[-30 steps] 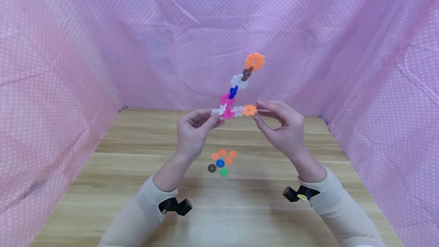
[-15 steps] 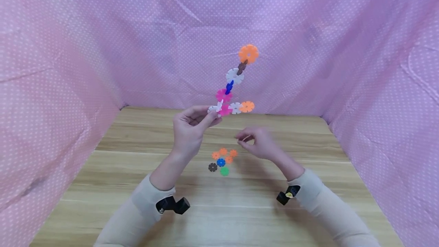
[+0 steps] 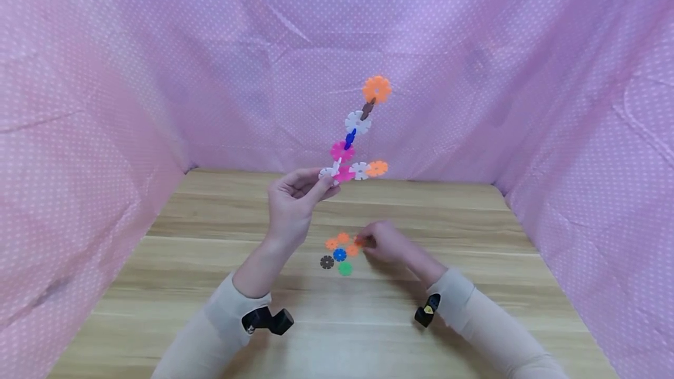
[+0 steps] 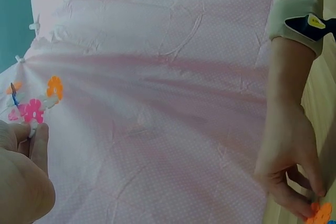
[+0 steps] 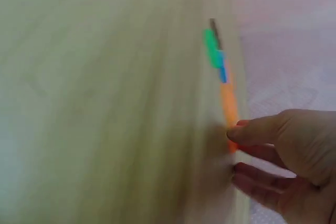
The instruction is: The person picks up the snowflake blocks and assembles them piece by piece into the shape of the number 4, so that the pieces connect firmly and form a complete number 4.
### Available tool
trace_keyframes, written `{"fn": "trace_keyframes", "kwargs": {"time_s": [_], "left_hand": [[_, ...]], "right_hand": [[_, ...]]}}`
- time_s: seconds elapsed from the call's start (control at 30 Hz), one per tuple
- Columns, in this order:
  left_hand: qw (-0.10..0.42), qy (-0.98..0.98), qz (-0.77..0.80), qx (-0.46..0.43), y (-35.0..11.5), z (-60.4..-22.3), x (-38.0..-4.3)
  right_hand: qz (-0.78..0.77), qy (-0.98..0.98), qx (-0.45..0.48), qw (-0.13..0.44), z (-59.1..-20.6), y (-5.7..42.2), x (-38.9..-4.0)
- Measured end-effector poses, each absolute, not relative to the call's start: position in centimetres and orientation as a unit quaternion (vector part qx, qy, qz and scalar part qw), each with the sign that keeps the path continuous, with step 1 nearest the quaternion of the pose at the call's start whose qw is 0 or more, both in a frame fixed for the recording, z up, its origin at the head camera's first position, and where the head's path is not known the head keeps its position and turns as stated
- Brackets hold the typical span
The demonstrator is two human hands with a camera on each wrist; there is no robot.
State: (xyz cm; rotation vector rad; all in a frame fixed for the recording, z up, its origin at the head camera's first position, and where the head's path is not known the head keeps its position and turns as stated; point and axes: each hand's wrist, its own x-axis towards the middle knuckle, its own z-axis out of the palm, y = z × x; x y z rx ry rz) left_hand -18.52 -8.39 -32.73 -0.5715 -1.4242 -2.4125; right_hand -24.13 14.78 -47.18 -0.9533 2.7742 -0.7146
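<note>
My left hand (image 3: 289,206) pinches a white notched disc (image 3: 327,174) at the near end of a joined string of plastic snowflake discs. Two arms branch from there: one slants up through a pink disc (image 3: 342,151), dark blue, white and brown to a big orange disc (image 3: 377,89). A shorter arm runs right through pink and white to a smaller orange disc (image 3: 377,168). Low over the table, my right hand (image 3: 387,243) has thumb and fingertips around an orange snowflake disc (image 3: 358,241) at the right side of the loose pile, partly covering it.
Other loose discs lie flat on the wooden table (image 3: 210,285): several orange ones, a blue disc (image 3: 339,255), a brown disc (image 3: 327,262) and a green disc (image 3: 344,268). Pink dotted cloth (image 3: 263,92) walls the table at the back and both sides.
My right hand has left the short arm's orange end and come down to the loose pile, onto an orange disc. My left hand keeps the joined discs raised, shifted slightly left.
</note>
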Motion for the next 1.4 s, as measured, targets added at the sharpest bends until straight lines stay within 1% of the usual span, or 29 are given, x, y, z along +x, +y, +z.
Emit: {"fn": "trace_keyframes", "kwargs": {"time_s": [0.13,0.37,0.57,0.67,0.73,0.83,1.0,1.2,1.3,1.4], "left_hand": [[0.142,-0.496,-0.834,-0.196,-8.3,-32.8,-18.4],[0.138,-0.498,-0.833,-0.198,-8.2,-32.9,-18.3],[0.141,-0.499,-0.831,-0.202,-8.1,-32.8,-18.3],[0.141,-0.499,-0.830,-0.204,-8.0,-32.8,-18.3],[0.140,-0.498,-0.830,-0.206,-8.0,-32.8,-18.3],[0.140,-0.497,-0.831,-0.206,-7.9,-32.8,-18.3],[0.142,-0.496,-0.831,-0.206,-7.8,-32.8,-18.3],[0.140,-0.496,-0.831,-0.208,-7.6,-32.7,-18.3],[0.140,-0.498,-0.830,-0.210,-7.5,-32.7,-18.3],[0.139,-0.499,-0.829,-0.212,-7.5,-32.8,-18.3]], "right_hand": [[-0.220,0.921,-0.316,0.055,-47.7,14.5,-23.8],[-0.218,0.935,-0.269,0.081,-47.7,14.4,-23.8],[-0.244,0.928,-0.270,0.082,-47.4,15.1,-24.1],[-0.263,0.925,-0.264,0.072,-46.8,15.4,-24.1],[-0.286,0.923,-0.251,0.052,-46.1,15.6,-24.2],[-0.329,0.910,-0.253,-0.001,-44.3,15.9,-24.2],[-0.401,0.872,-0.263,-0.098,-39.7,16.4,-23.3],[-0.431,0.836,-0.264,-0.214,-34.6,17.1,-22.1],[-0.467,0.808,-0.262,-0.244,-32.7,17.6,-21.6],[-0.528,0.767,-0.266,-0.251,-31.2,17.9,-21.1]]}}
